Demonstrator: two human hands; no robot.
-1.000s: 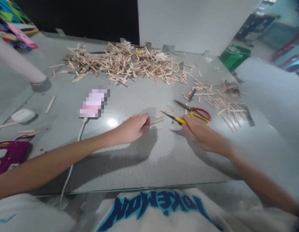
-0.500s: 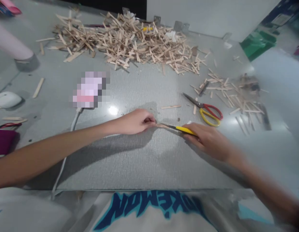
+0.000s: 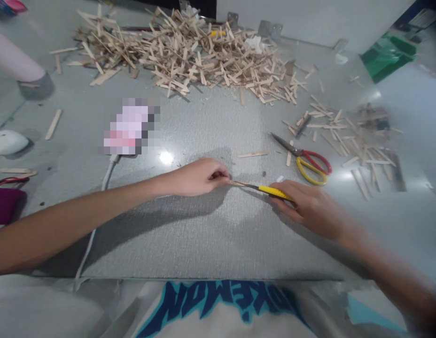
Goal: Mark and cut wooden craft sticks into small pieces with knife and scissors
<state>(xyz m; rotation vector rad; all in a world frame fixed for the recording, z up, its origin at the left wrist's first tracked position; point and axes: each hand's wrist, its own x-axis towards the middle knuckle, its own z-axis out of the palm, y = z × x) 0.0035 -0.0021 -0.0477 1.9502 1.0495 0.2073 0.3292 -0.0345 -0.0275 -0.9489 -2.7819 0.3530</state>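
My left hand (image 3: 198,177) rests on the grey mat (image 3: 211,234), fingers curled and pinching the end of a small wooden stick (image 3: 237,183). My right hand (image 3: 311,210) is closed round a yellow-handled knife (image 3: 270,190), whose blade lies on that stick close to my left fingertips. Red and yellow scissors (image 3: 306,158) lie just beyond my right hand. A single loose stick (image 3: 252,154) lies above the knife.
A big heap of wooden sticks (image 3: 190,56) fills the back of the table, with a smaller scatter (image 3: 348,136) at the right. A phone (image 3: 128,126) on a white cable, a white mouse-like object (image 3: 8,142) and a magenta item (image 3: 4,204) sit left. A green bin (image 3: 387,54) stands far right.
My right hand brought the knife left until its blade met the stick held by my left hand. The view tilted down slightly; the hands have held nearly still over the last half second.
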